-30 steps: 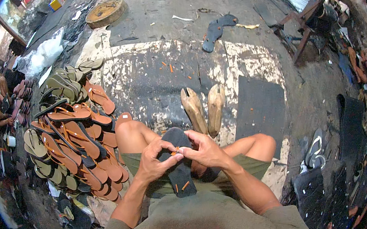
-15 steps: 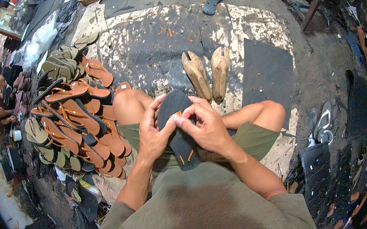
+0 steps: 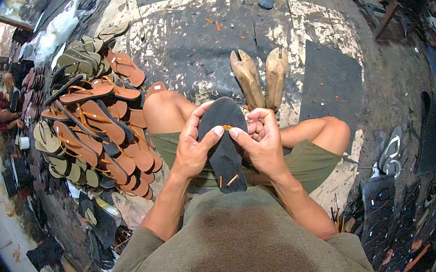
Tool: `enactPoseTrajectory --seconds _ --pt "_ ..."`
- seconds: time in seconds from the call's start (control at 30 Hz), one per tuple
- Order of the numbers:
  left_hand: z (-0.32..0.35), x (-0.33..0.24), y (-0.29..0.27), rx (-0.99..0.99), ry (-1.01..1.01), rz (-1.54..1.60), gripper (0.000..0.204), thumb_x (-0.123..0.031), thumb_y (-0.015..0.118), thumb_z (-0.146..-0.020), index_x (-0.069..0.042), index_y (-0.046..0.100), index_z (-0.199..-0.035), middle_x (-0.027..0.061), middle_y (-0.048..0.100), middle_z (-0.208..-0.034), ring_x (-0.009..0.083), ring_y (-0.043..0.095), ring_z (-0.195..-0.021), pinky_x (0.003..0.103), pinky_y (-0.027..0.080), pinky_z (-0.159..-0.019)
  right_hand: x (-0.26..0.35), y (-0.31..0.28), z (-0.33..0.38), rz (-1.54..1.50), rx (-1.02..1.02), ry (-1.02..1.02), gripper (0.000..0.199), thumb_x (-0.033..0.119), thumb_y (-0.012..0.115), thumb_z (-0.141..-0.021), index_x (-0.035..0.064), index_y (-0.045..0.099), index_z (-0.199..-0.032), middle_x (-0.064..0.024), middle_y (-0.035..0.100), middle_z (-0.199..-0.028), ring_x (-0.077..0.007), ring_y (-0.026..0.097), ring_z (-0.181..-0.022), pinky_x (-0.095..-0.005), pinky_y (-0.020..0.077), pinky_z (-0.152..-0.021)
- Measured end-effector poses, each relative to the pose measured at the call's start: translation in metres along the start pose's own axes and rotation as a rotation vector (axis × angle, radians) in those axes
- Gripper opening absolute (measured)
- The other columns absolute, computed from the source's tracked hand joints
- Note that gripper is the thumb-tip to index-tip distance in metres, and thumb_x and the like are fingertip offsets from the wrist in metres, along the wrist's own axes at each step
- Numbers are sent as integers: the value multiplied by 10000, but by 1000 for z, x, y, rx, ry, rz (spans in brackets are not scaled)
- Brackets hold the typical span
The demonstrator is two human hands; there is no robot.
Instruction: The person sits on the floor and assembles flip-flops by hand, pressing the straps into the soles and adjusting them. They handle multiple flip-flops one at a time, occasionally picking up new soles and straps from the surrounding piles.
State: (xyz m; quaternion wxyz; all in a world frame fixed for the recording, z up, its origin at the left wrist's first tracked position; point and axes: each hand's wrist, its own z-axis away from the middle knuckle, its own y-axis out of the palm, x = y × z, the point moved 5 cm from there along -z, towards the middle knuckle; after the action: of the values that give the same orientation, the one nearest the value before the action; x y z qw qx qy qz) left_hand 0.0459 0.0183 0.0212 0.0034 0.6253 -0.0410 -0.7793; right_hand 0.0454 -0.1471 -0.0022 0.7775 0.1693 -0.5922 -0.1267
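Note:
A black sandal sole [image 3: 226,157] lies over my lap, its rounded wide end pointing away from me. My left hand [image 3: 195,147] is closed around its left edge, with the thumb resting on the surface. From the right, my right hand [image 3: 263,140] grips the opposite edge, its thumb pressed down and its other fingers curled. Between both thumb tips, a small orange strap end [image 3: 226,127] sticks out of the sole. Two more thin strap ends [image 3: 232,180] show at the narrow end. The sole's underside is hidden.
A pile of brown sandals [image 3: 102,123] with orange straps and olive sandals [image 3: 75,61] is at my left. Ahead stand two wooden shoe lasts [image 3: 276,77]. A black sheet [image 3: 330,76] lies to their right, orange scraps [image 3: 217,26] beyond. Another person [image 3: 1,111] sits far left.
My right hand has drawn a little away from the left, and its fingers have uncovered the orange strap end. The thumbs now rest apart on the sole. The whole view has shifted slightly.

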Motion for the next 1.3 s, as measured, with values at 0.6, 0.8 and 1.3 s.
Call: enactPoseTrajectory --seconds 0.6,0.8,1.3 --pt "-35 11 -28 -66 127 -92 467 -84 620 -987 47 513 -1423 90 698 -1131 109 665 -945 256 552 -771 -119 -115 -145 1334 -73 -225 726 396 748 -887 -68 509 -1392 -348 597 -1285 -492 560 -1251 -561 441 -1071" --pt "-48 -7 -67 -303 266 -515 509 -230 571 -1054 92 515 -1445 -4 597 -932 65 546 -793 232 468 -683 -69 -102 -110 -17 -66 218 330 110 662 -966 17 583 -1273 -132 673 -1082 -241 689 -972 -391 590 -820" --pt "-31 -27 -43 -287 666 -615 371 -175 507 -1005 70 586 -1271 180 614 -953 292 632 -976 383 492 -871 34 32 4 401 105 -273 647 181 725 -916 -84 468 -1447 -211 627 -1321 -264 628 -1185 -378 502 -1020"
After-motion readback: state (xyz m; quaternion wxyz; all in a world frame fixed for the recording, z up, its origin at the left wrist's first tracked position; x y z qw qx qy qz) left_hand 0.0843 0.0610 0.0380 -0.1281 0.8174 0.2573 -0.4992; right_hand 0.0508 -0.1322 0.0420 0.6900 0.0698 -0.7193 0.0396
